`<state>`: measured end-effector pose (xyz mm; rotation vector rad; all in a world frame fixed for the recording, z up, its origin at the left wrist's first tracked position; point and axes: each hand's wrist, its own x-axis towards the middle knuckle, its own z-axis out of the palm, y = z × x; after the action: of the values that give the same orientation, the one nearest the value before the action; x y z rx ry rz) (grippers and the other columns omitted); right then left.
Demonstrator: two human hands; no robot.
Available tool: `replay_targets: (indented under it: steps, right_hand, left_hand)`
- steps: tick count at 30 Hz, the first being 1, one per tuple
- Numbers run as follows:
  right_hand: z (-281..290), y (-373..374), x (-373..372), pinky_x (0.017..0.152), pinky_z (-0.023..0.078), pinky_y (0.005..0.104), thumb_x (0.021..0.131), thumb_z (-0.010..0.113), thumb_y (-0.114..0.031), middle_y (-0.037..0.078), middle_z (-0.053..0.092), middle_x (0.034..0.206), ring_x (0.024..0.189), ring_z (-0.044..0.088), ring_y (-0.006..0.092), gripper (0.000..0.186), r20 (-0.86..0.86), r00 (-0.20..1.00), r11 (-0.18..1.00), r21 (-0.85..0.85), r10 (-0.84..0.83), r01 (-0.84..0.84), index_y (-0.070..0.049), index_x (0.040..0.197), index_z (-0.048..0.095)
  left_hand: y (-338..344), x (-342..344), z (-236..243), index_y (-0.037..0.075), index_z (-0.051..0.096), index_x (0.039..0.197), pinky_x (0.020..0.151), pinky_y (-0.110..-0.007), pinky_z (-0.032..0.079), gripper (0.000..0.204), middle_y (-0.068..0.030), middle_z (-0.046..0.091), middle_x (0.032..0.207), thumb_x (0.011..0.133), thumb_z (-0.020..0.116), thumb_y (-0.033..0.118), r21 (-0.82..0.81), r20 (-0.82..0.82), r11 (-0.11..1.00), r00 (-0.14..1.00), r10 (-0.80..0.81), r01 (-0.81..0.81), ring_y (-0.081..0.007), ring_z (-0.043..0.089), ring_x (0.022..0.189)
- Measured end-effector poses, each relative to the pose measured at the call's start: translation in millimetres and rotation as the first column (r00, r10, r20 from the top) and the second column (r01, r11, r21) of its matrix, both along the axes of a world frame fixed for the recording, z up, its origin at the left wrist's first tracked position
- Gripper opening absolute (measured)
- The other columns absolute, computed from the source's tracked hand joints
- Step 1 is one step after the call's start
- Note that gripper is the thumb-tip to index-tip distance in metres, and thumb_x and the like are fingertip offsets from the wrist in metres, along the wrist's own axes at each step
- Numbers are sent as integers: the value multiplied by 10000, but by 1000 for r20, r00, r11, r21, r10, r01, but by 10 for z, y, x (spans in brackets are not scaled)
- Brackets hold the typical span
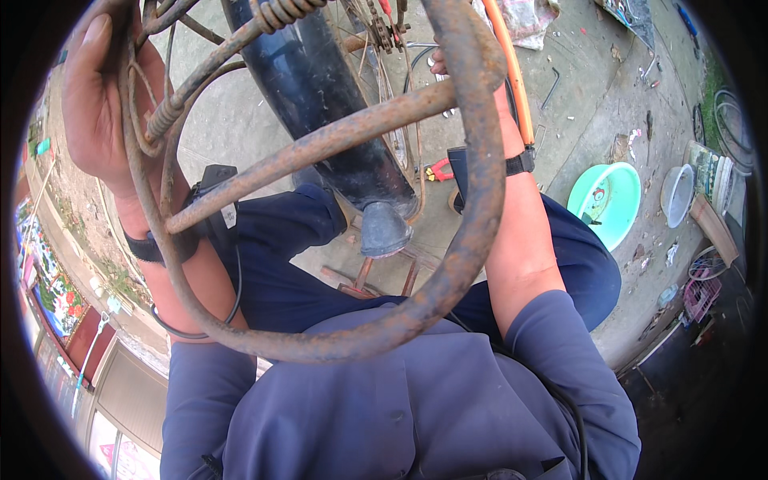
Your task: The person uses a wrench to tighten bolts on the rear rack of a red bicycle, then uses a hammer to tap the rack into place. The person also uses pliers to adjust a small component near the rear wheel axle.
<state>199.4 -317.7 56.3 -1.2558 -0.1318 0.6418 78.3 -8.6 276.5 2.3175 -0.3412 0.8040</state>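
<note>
My left hand [100, 112] grips a rusty bicycle rack or frame [312, 148] at its left side, near a coiled spring [276, 16]. A black fender [292, 92] runs beneath the rusty tubes, ending in a grey flap [384, 228]. My right hand [440, 64] is mostly hidden behind the right-hand tube, with curled fingertips showing near spokes and a chain [384, 28]; what it holds is unclear. An orange hose or tube [516, 76] lies beside it. Red-and-yellow pliers [438, 172] are lower down behind the frame.
A green basin [616, 220] and white tub [678, 192] stand at right on the littered concrete, near a pink basket [700, 296] and coiled hoses [728, 128]. A hex key [550, 88] lies at top right. A wooden stand [360, 284] is between my legs.
</note>
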Motion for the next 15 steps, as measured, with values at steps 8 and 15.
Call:
replay_targets:
  steps: [8, 15]
  right_hand:
    - [-126, -28, -136, 713, 561, 294, 971, 590, -179, 104, 706, 866, 715, 687, 184, 246, -239, 968, 979, 168, -76, 119, 19, 1100, 655]
    - [-169, 67, -333, 732, 562, 283, 957, 616, -157, 132, 719, 935, 785, 710, 195, 285, -127, 980, 986, 57, -151, 159, 40, 1160, 648]
  left_hand:
    - [-201, 73, -63, -105, 609, 1087, 1164, -476, 266, 376, -241, 641, 1095, 1001, 420, 208, -495, 138, 853, 984, -110, 164, -355, 482, 1286]
    - [17, 33, -4, -86, 606, 1251, 1184, -530, 278, 450, -284, 605, 1277, 1051, 336, 212, -262, -15, 960, 994, -110, 103, -407, 476, 1347]
